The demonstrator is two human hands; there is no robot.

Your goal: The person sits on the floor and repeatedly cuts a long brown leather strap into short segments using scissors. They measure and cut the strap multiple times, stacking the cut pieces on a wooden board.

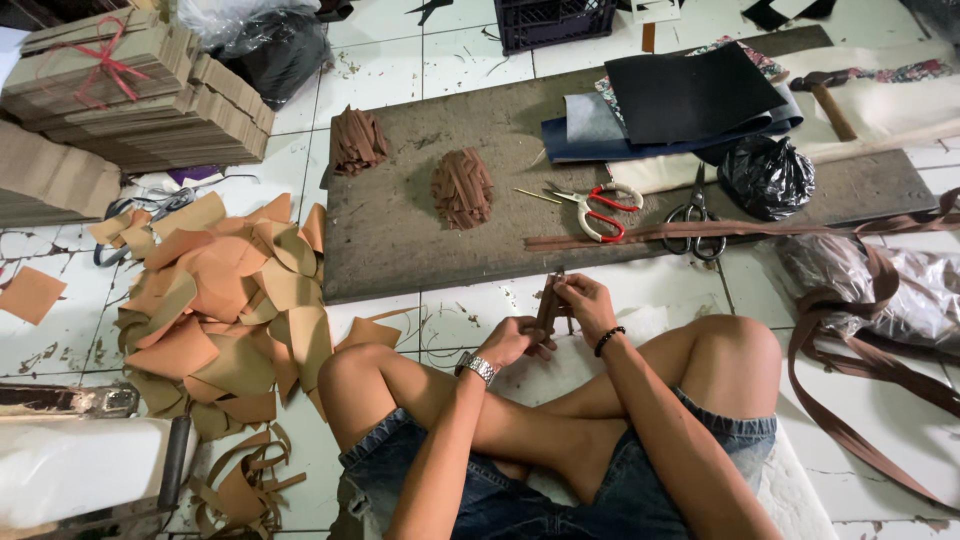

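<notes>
Two hands grip one dark brown strip (549,300) just below the board (400,240): left hand (515,340) fingers pinched at its lower end, right hand (585,305) fingers pressed near the top. Folding seems underway; steady tension is needed next. Red-handled scissors (605,212) lie on that board.

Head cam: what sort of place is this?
Probably a small leather-goods or craft workshop, worked on a tiled floor. Signs: a heap of tan cut pieces, two pairs of scissors on a work board, and both hands holding a bundle of brown strips.
</notes>
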